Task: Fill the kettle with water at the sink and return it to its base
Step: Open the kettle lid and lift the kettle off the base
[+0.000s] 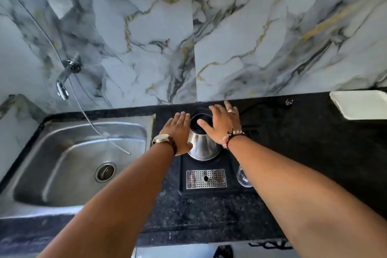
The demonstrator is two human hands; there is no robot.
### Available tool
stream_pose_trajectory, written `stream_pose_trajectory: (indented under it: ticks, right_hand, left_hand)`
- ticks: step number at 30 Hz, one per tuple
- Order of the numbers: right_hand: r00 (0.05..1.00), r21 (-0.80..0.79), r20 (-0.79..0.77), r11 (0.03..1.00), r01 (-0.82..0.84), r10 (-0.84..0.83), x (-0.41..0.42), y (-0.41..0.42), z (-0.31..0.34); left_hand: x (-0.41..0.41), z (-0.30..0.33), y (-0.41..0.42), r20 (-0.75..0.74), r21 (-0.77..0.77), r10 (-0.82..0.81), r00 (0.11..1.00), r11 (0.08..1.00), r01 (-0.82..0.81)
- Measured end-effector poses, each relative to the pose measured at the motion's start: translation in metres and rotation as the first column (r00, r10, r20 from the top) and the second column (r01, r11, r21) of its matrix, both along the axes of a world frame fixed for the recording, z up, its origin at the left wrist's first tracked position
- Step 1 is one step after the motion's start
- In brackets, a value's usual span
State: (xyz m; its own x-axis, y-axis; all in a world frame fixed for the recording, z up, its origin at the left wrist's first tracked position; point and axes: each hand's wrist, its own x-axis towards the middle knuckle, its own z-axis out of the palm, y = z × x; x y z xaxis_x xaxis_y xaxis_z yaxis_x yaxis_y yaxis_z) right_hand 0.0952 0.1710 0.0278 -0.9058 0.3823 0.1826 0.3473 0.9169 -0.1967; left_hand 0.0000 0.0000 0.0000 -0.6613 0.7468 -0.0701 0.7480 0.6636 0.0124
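- Two bare hands frame a stainless-steel kettle (204, 144) at centre frame: the left hand (178, 132) lies flat against its left side, fingers straight, while the right hand (222, 124) spreads over its open mouth and right shoulder; both palms touch the metal and neither hand is curled shut around it.
- The left wrist carries one wristwatch (163, 139) on a brown strap; the right wrist wears a cluster of bead and thread bracelets (231, 137), and one ring (231, 110) shows on a right finger.
- The kettle stands upright on a black tray-like base (209, 188) on the dark speckled counter (314, 142); its lid is off or open, and the inside reads only as dark, so any contents cannot be told.
- One perforated metal drip grate (206, 178) sits in the base just below the kettle.
- One clear glass (243, 178), partly hidden by the right forearm, stands at the base's right edge.
- At left frame, one steel sink (62, 153) with a single drain (105, 172) holds no standing water that can be seen.
- One chrome tap (67, 73) juts from the marble-patterned wall (251, 37), upper left.
- One white tray (360, 104) lies at far right, apparently empty.
- No brand, label or writing is legible anywhere.
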Motion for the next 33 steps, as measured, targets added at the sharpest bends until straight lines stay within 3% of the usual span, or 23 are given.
stream_pose_trajectory:
  ticks: [5,10,17,19,22,25,27,29,31,33]
  right_hand:
    - [0.983,-0.005,0.152,0.994,0.105,-0.103,-0.010,-0.002,-0.054]
    - [0.956,-0.160,0.218,0.959,0.235,-0.198,-0.019,-0.011,-0.073]
    - [0.962,-0.331,0.137,0.904,0.271,-0.238,-0.028,-0.001,-0.078]
    - [0.959,-0.450,0.063,0.850,0.275,-0.277,-0.028,0.003,-0.076]
    - [0.935,-0.691,-0.055,0.689,0.217,-0.349,-0.021,0.014,-0.072]
    - [0.890,-0.801,-0.157,0.582,0.138,-0.427,-0.007,0.014,-0.081]
    - [0.874,-0.789,-0.242,0.610,0.075,-0.421,0.006,0.004,-0.090]
    - [0.891,-0.670,-0.333,0.742,0.006,-0.308,0.017,-0.006,-0.098]
    - [0.944,-0.475,-0.268,0.879,0.044,-0.192,0.017,-0.014,-0.099]
    - [0.952,-0.340,-0.148,0.918,0.204,-0.266,0.009,-0.016,-0.092]
  left_hand:
    - [0.005,-0.039,0.006,0.040,-0.108,0.010,0.999,0.994,-0.005]
    - [0.012,-0.066,-0.002,0.055,-0.097,0.055,0.997,0.994,-0.050]
    - [0.003,-0.073,-0.001,0.101,-0.086,0.020,0.995,0.996,-0.011]
    - [-0.002,-0.073,-0.002,0.103,-0.080,0.010,0.995,0.997,-0.002]
    - [-0.009,-0.071,0.000,0.110,-0.070,-0.005,0.994,0.997,0.013]
    - [-0.009,-0.073,-0.004,0.136,-0.070,0.005,0.991,0.998,0.005]
    - [-0.008,-0.075,-0.011,0.155,-0.078,0.022,0.988,0.997,-0.010]
    - [-0.006,-0.078,-0.017,0.158,-0.078,0.036,0.987,0.997,-0.024]
    - [-0.004,-0.078,-0.018,0.155,-0.077,0.039,0.987,0.997,-0.027]
    - [-0.003,-0.073,-0.014,0.145,-0.075,0.029,0.989,0.997,-0.018]
